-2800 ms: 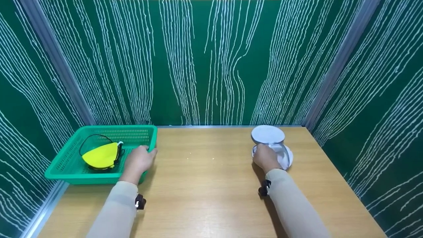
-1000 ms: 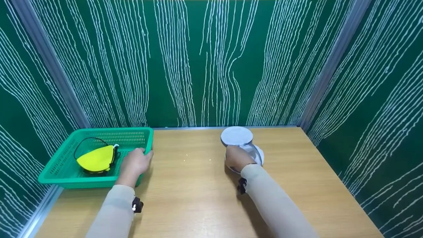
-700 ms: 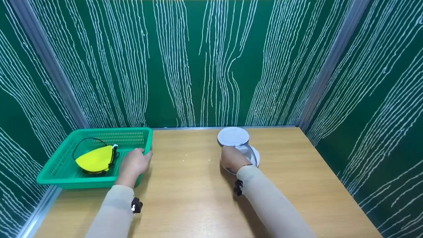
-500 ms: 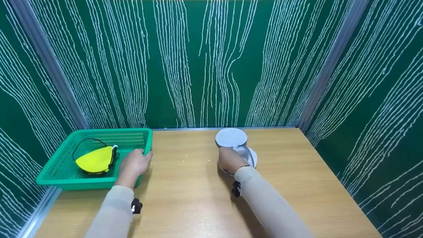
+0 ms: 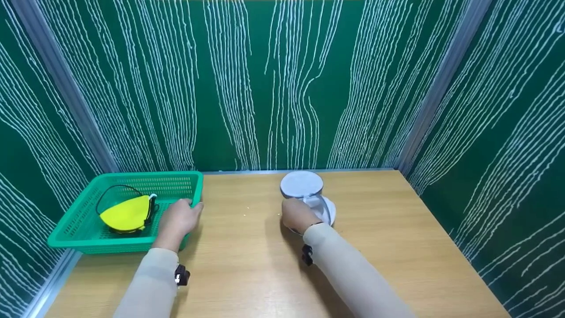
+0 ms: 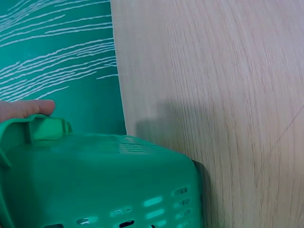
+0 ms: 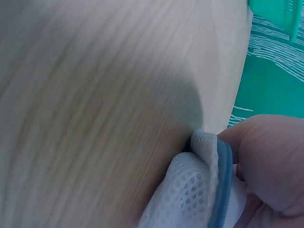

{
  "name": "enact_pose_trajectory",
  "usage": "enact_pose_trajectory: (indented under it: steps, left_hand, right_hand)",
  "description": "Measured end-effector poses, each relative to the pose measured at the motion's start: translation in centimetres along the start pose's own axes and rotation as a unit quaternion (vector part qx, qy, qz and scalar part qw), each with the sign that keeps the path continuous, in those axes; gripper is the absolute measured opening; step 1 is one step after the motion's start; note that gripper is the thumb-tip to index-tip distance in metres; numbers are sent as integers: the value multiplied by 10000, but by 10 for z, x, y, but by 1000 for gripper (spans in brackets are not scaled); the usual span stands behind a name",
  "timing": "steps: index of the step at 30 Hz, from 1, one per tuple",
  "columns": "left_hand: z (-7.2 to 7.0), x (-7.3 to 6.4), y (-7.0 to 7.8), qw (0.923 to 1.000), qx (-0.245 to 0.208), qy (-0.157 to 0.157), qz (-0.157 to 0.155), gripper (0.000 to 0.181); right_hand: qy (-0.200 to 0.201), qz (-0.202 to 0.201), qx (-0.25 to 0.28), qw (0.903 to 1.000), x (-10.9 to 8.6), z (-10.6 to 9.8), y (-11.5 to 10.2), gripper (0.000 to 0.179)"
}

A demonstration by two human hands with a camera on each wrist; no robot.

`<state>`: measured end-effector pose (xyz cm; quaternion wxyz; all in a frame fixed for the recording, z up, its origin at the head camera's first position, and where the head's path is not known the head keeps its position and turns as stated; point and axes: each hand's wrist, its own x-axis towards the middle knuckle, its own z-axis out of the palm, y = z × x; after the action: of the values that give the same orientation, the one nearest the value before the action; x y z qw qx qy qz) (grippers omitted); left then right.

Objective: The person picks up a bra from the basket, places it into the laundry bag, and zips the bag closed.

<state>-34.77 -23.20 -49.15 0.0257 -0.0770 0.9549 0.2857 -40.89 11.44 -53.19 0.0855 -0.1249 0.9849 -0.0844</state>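
Note:
My left hand (image 5: pixel 178 218) grips the right rim of the green plastic basket (image 5: pixel 123 244), its fingers over the edge; one fingertip shows above the rim in the left wrist view. Inside the basket lies a yellow rounded item (image 5: pixel 128 215) with black edging and a thin black cord. My right hand (image 5: pixel 300 215) holds a white mesh wash bag (image 5: pixel 326 210) by its near-left side. The bag's round lid (image 5: pixel 302 184) stands flipped up at the back. In the right wrist view, thumb and fingers pinch the bag's grey-blue edge (image 7: pixel 223 183). The hand hides part of its inside.
The wooden table (image 5: pixel 247 265) bears a few tiny pale specks between basket and bag. Green walls (image 5: pixel 273 88) with white wavy lines enclose the back and both sides, with metal posts at the corners. The basket's corner (image 7: pixel 275 14) shows in the right wrist view.
My right hand has moved left across the table with the wash bag, from near the right side towards the middle. My left hand keeps its grip on the basket rim.

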Motion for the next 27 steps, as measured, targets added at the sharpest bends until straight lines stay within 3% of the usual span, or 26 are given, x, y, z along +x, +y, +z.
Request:
enact_pose_trajectory:
  steps: [6, 16, 23, 27]
  left_hand:
    - [1, 0, 0, 10000, 6, -9, 24, 72]
    - [-2, 2, -3, 9999, -60, -70, -97, 71]
    - [0, 5, -3, 10000, 31, -58, 9, 72]
    - [1, 5, -2, 9999, -21, -110, -23, 72]
  right_hand:
    - [-83, 39, 128, 9999, -1, 1, -7, 13]
    - [-99, -158, -168, 9997, 7, 7, -18, 12]
    - [358, -765, -508, 9951, 36, 38, -9, 14]
    - [141, -580, -319, 9977, 21, 24, -25, 13]
